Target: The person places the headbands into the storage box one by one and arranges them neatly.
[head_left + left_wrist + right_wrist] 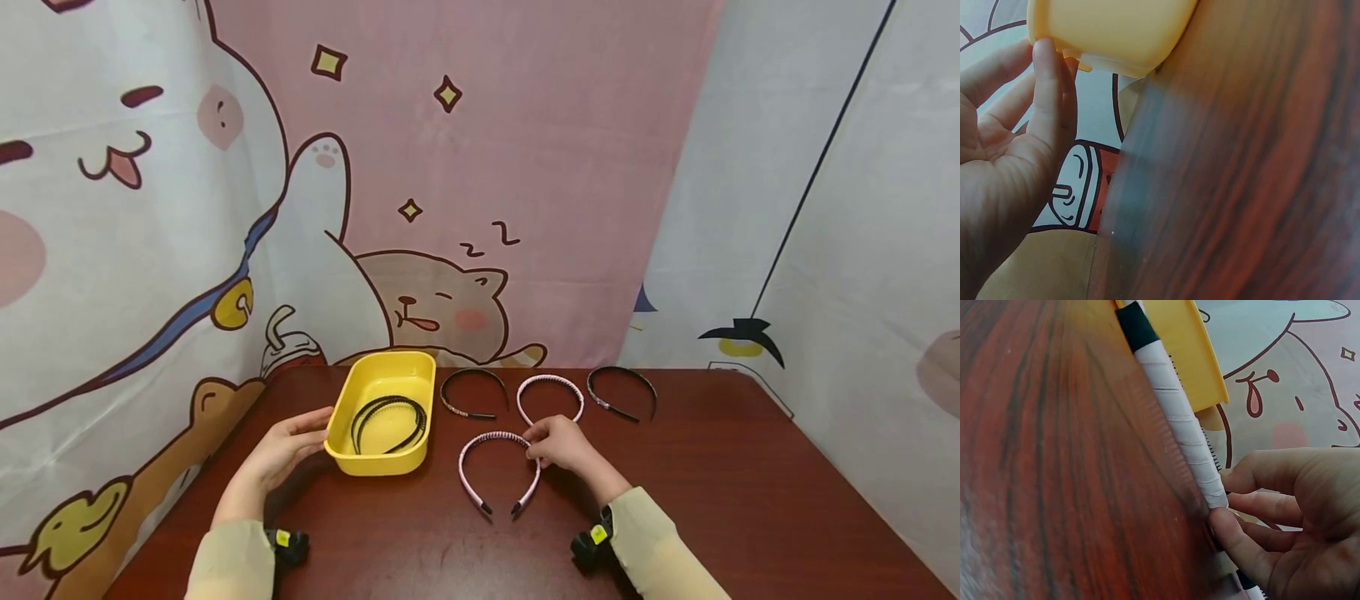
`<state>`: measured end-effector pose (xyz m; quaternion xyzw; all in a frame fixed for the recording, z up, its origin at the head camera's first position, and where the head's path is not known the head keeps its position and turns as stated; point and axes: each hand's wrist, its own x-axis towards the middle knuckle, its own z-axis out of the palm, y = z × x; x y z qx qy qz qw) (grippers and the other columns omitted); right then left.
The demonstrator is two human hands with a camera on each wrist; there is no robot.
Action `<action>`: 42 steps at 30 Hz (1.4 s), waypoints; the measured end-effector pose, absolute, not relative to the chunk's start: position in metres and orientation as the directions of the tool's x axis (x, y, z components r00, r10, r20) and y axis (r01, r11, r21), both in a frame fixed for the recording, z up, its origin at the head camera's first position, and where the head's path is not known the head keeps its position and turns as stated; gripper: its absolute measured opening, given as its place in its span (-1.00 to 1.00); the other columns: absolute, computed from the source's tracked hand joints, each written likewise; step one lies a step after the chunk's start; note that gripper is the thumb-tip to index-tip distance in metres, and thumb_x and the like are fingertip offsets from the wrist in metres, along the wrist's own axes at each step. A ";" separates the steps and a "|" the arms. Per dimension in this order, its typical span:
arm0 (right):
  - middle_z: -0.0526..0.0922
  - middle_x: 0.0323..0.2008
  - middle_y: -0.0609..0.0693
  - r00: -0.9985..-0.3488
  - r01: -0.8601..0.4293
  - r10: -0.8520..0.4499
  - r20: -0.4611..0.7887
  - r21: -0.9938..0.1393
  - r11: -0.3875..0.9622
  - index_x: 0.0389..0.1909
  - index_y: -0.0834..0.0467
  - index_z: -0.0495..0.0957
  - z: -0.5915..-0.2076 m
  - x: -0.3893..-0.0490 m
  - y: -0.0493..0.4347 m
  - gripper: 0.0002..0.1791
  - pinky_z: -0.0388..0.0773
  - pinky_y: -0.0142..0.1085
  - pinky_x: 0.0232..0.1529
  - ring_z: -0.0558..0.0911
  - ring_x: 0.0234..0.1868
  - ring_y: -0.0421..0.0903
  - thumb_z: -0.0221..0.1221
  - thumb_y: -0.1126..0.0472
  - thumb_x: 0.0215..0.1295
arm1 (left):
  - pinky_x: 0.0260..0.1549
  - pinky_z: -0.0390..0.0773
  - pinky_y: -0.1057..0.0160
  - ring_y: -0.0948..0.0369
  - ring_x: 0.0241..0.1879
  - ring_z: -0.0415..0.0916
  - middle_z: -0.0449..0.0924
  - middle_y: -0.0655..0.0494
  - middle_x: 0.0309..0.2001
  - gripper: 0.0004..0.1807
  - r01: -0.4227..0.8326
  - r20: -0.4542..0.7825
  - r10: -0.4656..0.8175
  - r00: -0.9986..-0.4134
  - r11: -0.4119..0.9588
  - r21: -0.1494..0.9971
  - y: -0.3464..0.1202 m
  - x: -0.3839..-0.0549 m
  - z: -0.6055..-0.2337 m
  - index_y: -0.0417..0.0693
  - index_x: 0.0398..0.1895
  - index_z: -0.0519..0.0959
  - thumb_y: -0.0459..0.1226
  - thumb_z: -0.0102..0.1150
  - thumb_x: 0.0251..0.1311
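My right hand (562, 444) pinches the right arm of a pale pink wrapped headband (498, 435) between thumb and fingertips. Close up in the right wrist view, the headband (1182, 428) shows a black tip and small teeth along its inner edge. The fairly straight fingers of my left hand (283, 446) touch the left rim of a yellow plastic tray (378, 467). From the left wrist, its smooth outer wall (1110, 31) is seen above the fingertips. Inside the tray lie black headbands (362, 417), overlapping one another.
Behind the right hand lies another pink headband (551, 379). Dark headbands rest near the back edge, one beside the tray (473, 372) and one at the right (621, 368). The reddish-brown table (750, 500) meets a cartoon-printed cloth (562, 167) at the back.
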<state>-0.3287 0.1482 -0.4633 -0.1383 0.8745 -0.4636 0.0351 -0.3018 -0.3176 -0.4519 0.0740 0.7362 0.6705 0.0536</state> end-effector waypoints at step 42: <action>0.66 -0.50 0.01 -0.959 -0.129 -0.282 -0.006 -0.880 0.457 -0.26 0.38 0.68 -0.463 -0.335 0.162 -0.77 0.59 -0.32 -0.54 0.56 -0.57 -0.20 0.31 0.39 0.00 | -0.03 0.54 0.32 0.20 0.05 0.53 0.16 -0.40 0.36 -0.35 0.015 -0.001 0.167 -0.986 0.093 0.996 -0.317 -0.301 -0.449 -0.39 0.42 0.14 -0.42 0.11 0.31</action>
